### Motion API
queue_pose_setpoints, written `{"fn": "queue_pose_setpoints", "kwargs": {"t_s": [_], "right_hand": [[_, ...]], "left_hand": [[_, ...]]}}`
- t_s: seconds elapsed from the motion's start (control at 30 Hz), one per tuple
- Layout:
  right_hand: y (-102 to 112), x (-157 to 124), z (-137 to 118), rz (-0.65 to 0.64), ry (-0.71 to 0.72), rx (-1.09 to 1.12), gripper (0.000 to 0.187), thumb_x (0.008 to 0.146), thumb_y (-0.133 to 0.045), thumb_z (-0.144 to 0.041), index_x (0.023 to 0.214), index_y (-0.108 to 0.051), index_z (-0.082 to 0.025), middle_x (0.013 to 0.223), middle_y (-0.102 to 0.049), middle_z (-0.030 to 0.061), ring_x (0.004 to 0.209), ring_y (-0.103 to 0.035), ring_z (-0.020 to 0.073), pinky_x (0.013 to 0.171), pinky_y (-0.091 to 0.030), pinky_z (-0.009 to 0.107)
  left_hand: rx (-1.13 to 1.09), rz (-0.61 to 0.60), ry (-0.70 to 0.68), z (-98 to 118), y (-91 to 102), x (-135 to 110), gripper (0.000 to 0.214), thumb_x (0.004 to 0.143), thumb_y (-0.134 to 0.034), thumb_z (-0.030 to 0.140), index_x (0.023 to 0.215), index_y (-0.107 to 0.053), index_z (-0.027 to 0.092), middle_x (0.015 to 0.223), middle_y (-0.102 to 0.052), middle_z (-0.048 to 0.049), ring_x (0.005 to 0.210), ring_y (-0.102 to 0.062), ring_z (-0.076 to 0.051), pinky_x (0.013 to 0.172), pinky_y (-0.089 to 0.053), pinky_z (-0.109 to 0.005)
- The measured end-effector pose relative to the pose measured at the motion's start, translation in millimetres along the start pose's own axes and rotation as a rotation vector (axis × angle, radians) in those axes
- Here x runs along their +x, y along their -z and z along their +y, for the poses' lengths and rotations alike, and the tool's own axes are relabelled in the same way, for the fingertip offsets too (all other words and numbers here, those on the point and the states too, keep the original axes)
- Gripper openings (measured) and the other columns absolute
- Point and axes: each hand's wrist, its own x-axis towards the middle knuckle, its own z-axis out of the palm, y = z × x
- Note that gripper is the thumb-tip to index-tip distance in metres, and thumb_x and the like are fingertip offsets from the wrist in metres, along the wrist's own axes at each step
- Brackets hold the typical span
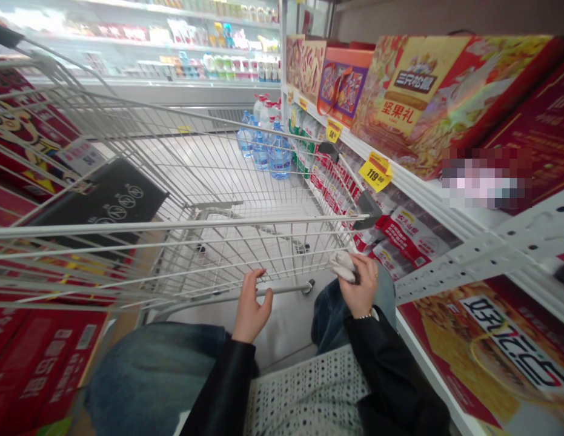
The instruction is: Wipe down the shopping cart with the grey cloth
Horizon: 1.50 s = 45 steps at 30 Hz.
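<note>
My left hand [251, 307] sits with its fingers apart at the grey handle bar [284, 291] of a wire shopping cart [227, 181], and holds nothing. My right hand [358, 286] grips a crumpled pale grey soft item [344, 267], perhaps a cloth or tissue, just past the bar's right end. The cart's basket stands in front of both hands, and I can see the floor through its wire mesh. Black sleeves cover both my forearms, and my denim-clad legs show below the hands.
Red and gold gift boxes [422, 103] line the white shelves on the right, with a yellow price tag [375, 172] on the shelf edge. Stacked red cartons [40, 363] stand at lower left. Bottled water [268, 151] stands ahead, before a refrigerated display case [172, 51].
</note>
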Motion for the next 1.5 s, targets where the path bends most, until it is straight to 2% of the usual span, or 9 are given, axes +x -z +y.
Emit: {"fn": "queue_pose_setpoints", "kwargs": {"t_s": [0.17, 0.37, 0.63, 0.87, 1.03, 1.27, 1.5], "right_hand": [[-6, -9, 7, -0.04, 0.022, 0.049, 0.036, 0.078, -0.062, -0.014, 0.112, -0.069, -0.023, 0.106, -0.071, 0.0076, 0.1, -0.066, 0.0249, 0.09, -0.055, 0.044], [4, 3, 9, 0.0, 0.004, 0.022, 0.044, 0.078, -0.065, -0.014, 0.12, -0.067, -0.024, 0.114, -0.069, 0.0096, 0.107, -0.064, 0.0265, 0.098, -0.051, 0.045], [-1, -2, 14, -0.057, 0.025, 0.024, 0.031, 0.079, -0.067, -0.019, 0.109, -0.069, -0.025, 0.098, -0.072, 0.0067, 0.091, -0.065, 0.0244, 0.085, -0.053, 0.042], [8, 9, 8, -0.011, -0.02, -0.004, 0.034, 0.08, -0.065, -0.021, 0.114, -0.068, -0.022, 0.106, -0.071, 0.0082, 0.099, -0.064, 0.0248, 0.091, -0.052, 0.043], [5, 3, 12, -0.044, -0.023, 0.004, 0.032, 0.08, -0.063, -0.02, 0.111, -0.069, -0.022, 0.102, -0.072, 0.0071, 0.095, -0.065, 0.0235, 0.088, -0.054, 0.04], [10, 8, 10, -0.006, -0.03, -0.016, 0.04, 0.079, -0.062, -0.017, 0.119, -0.067, -0.023, 0.111, -0.071, 0.0083, 0.103, -0.064, 0.0252, 0.095, -0.052, 0.044], [3, 0, 12, -0.034, -0.004, -0.008, 0.033, 0.08, -0.06, -0.018, 0.112, -0.068, -0.023, 0.103, -0.073, 0.0077, 0.096, -0.065, 0.0245, 0.089, -0.053, 0.043]], "left_hand": [[-0.006, -0.003, -0.009, 0, -0.5, 1, 0.042, 0.086, -0.056, 0.024, 0.128, -0.051, 0.023, 0.128, -0.056, -0.0102, 0.12, -0.055, -0.023, 0.086, -0.051, -0.035], [-0.006, -0.01, -0.007, 2, 0.6, 0, 0.042, 0.086, -0.055, 0.024, 0.128, -0.051, 0.023, 0.128, -0.056, -0.0102, 0.12, -0.055, -0.023, 0.087, -0.051, -0.035], [-0.002, -0.005, -0.015, 4, 0.4, 1, 0.042, 0.086, -0.054, 0.024, 0.127, -0.051, 0.023, 0.128, -0.057, -0.0107, 0.119, -0.056, -0.024, 0.085, -0.052, -0.035], [0.003, -0.004, -0.012, 3, 0.6, 1, 0.042, 0.086, -0.054, 0.024, 0.128, -0.051, 0.023, 0.128, -0.057, -0.011, 0.119, -0.056, -0.024, 0.085, -0.052, -0.035], [0.001, -0.001, -0.015, 2, 0.2, 1, 0.042, 0.086, -0.054, 0.024, 0.128, -0.051, 0.022, 0.128, -0.057, -0.0114, 0.119, -0.056, -0.024, 0.084, -0.051, -0.035], [0.004, -0.007, -0.016, 0, 0.2, 0, 0.042, 0.086, -0.054, 0.023, 0.128, -0.051, 0.023, 0.129, -0.056, -0.0109, 0.12, -0.055, -0.023, 0.085, -0.051, -0.035], [0.003, 0.002, -0.021, 0, -0.1, 0, 0.043, 0.086, -0.054, 0.023, 0.129, -0.051, 0.022, 0.129, -0.056, -0.0116, 0.12, -0.055, -0.024, 0.085, -0.051, -0.035]]}}
